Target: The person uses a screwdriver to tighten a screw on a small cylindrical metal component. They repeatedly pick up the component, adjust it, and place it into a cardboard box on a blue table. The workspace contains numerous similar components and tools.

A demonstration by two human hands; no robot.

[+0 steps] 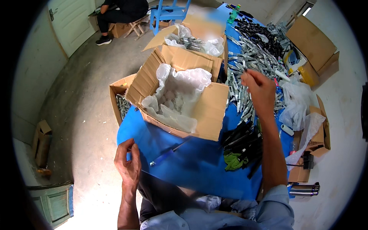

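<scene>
My right hand reaches over a heap of grey and silver pen-like pieces. Its thumb and fingers are pinched together at a thin shiny piece, too small to name against the heap. Over the table's left front edge hovers my left hand, fingers loosely curved and thumb apart, with nothing visible in it. A screwdriver with a blue handle lies on the blue tabletop to its right. Between and beyond my hands stands an open cardboard box, lined with a clear plastic bag.
Black pen-like pieces and a green cloth lie right of the screwdriver. Another lined box stands farther back. Cartons and a steel flask line the right side. A person sits at the far left.
</scene>
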